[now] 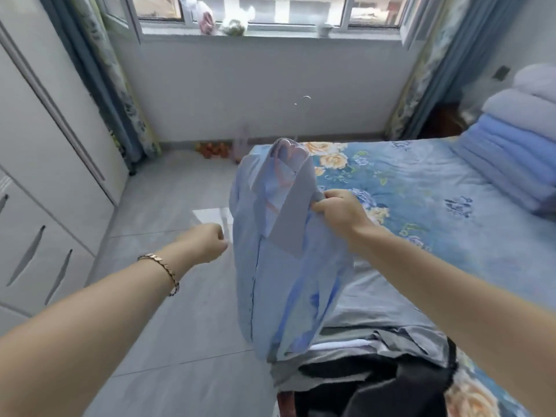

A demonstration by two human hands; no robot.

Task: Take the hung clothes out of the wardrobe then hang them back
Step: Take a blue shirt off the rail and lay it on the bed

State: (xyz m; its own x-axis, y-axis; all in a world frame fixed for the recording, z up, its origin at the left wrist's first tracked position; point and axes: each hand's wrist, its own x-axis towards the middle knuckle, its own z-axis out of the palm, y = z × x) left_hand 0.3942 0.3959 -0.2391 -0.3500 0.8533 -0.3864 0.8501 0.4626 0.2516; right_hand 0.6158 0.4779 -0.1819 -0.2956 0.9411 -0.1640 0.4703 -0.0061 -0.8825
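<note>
One shirt point(288, 281) on hanger point(287, 153) over bed point(421, 182) edge; right hand point(337, 209) pinches collar point(296, 212), likely for rehanging; left hand point(207, 240) curled, grip unclear.

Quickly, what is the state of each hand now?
Left hand: closed, fingers curled, holding nothing.
Right hand: closed, gripping the light blue shirt near its collar.

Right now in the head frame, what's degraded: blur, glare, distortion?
Head view: motion blur smears the blue shirt and the left hand, and the hanger hook is ghosted almost transparent. Head view: the right hand, pinching the shirt, reads sharper. Head view: a bright reflection glares on the floor tile, and wide-angle bowing bends the wardrobe edges.
</note>
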